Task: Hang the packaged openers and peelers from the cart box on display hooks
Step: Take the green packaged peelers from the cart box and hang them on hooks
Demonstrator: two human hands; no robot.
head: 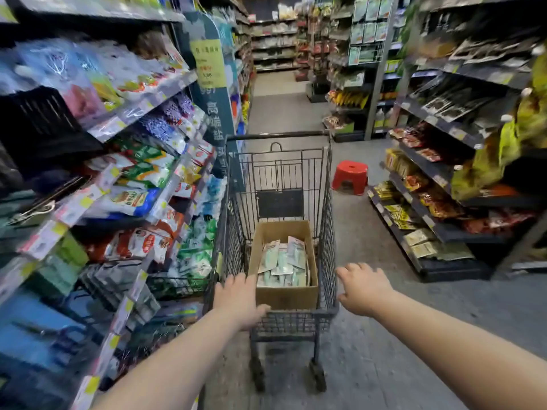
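From the head view, the cardboard box (285,261) of packaged openers and peelers (282,261) sits at the near end of the shopping cart (325,220), in the aisle between the shelves. To do this well, steer the cart straight, clear of the left shelves and the red stool (350,176), until display hooks appear. Both arms reach forward: the left hand (238,300) grips the cart's near rim, while the right hand (365,288) hovers slack and empty just beside its right corner.
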